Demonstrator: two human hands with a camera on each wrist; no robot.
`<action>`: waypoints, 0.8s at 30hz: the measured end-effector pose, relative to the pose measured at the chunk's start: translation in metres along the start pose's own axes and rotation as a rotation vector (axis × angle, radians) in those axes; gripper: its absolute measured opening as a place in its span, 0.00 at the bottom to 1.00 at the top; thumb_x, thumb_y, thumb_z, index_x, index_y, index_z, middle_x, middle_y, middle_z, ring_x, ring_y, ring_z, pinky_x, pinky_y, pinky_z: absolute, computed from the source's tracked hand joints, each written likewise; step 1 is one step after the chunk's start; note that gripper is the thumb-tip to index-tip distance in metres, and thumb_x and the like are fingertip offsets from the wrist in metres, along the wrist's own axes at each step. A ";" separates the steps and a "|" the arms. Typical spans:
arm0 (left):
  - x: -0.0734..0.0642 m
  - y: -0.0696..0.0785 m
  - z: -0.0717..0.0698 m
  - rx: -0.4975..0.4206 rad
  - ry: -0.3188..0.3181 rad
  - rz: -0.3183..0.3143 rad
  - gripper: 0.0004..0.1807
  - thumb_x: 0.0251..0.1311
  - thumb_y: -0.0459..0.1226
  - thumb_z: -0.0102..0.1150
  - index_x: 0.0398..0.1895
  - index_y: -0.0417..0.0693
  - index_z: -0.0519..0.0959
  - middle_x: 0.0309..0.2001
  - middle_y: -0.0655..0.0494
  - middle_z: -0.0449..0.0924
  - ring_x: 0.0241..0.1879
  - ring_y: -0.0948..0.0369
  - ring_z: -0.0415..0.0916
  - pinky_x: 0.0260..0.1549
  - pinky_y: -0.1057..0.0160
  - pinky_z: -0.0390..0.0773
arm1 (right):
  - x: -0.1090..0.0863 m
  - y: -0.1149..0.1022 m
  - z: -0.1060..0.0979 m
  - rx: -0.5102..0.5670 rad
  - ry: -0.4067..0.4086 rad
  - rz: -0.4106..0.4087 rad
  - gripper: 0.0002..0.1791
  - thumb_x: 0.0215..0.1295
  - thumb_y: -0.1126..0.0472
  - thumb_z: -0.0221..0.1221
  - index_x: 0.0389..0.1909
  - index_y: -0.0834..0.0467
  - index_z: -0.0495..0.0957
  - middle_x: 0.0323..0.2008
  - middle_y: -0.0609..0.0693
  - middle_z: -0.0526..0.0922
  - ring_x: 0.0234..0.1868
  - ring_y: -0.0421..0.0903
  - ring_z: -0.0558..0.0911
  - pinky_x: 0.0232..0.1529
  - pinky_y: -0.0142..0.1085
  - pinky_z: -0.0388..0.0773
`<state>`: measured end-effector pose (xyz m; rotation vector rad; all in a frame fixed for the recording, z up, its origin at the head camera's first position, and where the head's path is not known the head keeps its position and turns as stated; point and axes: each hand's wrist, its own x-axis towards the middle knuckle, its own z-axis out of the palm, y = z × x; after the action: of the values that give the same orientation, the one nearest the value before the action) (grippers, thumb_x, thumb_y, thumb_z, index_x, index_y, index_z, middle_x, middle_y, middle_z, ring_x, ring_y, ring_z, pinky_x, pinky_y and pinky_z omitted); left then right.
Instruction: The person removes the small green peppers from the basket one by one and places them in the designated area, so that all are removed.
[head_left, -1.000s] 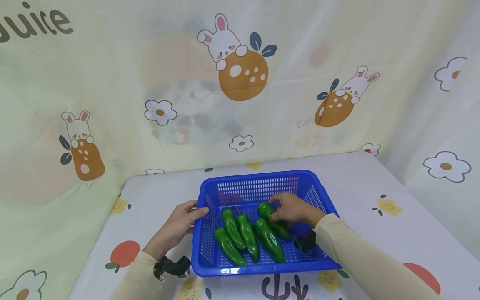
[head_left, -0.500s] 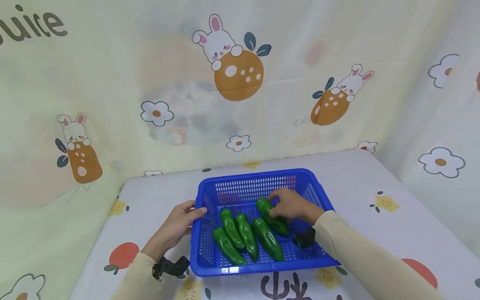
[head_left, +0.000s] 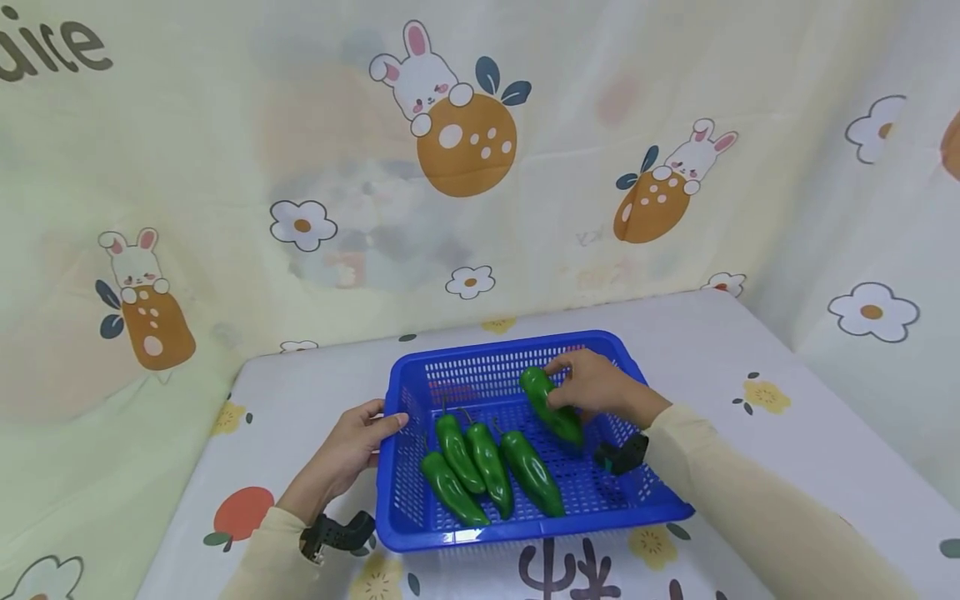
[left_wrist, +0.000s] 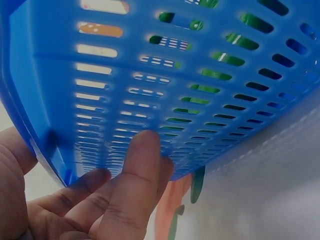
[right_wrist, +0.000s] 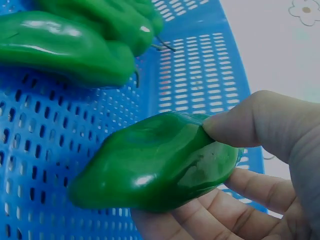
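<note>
Peppers, four of them [head_left: 531, 473], glossy green and tapering with thin dark stems, lie slanted side by side on the floor of a rectangular blue plastic basket [head_left: 460, 537] with slotted walls, in its left and middle part. A fifth pepper [head_left: 558, 421], just as green and shiny, is inside the basket to their right, held in the right hand [head_left: 600, 383]: the thumb presses one side, the other fingers curl against the opposite side and underneath.

Compared with half a second earlier, the fifth pepper has risen and moved closer to the back wall, and a wider strip of blue floor separates it from its nearest neighbour. The right hand has gone up with it. The four others keep their arrangement, and the basket's front right corner shows more clearly beside the right beige sleeve [head_left: 780, 500].

The left hand [head_left: 352, 442] has stayed at the basket's left side, gripping it with the thumb over the rim and the fingers against the outside of the slotted wall. The basket stands on a worktop [head_left: 720, 350] covered in white cloth printed with flowers and fruit.
</note>
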<state>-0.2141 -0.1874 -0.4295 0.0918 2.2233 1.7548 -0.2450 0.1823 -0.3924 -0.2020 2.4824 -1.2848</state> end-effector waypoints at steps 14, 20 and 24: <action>-0.001 -0.001 0.001 0.003 0.012 0.006 0.28 0.76 0.42 0.58 0.71 0.35 0.70 0.53 0.36 0.86 0.45 0.48 0.89 0.41 0.52 0.90 | -0.014 -0.009 -0.026 0.028 0.025 -0.005 0.36 0.61 0.63 0.67 0.70 0.69 0.70 0.43 0.61 0.82 0.37 0.49 0.88 0.35 0.48 0.91; -0.001 -0.002 0.000 0.003 0.014 0.001 0.28 0.76 0.42 0.57 0.72 0.36 0.70 0.53 0.36 0.86 0.45 0.48 0.89 0.41 0.52 0.90 | -0.019 -0.012 -0.037 0.026 0.037 0.017 0.36 0.62 0.62 0.67 0.70 0.68 0.69 0.45 0.62 0.83 0.39 0.50 0.88 0.38 0.49 0.91; 0.000 -0.001 0.001 -0.007 0.015 -0.006 0.27 0.76 0.42 0.58 0.71 0.37 0.70 0.53 0.37 0.86 0.45 0.48 0.89 0.42 0.51 0.90 | -0.024 -0.012 -0.044 0.018 0.049 0.013 0.37 0.63 0.61 0.67 0.71 0.68 0.69 0.44 0.61 0.84 0.38 0.49 0.88 0.37 0.48 0.91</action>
<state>-0.2132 -0.1871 -0.4310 0.0704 2.2256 1.7653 -0.2391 0.2156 -0.3532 -0.1512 2.5076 -1.3214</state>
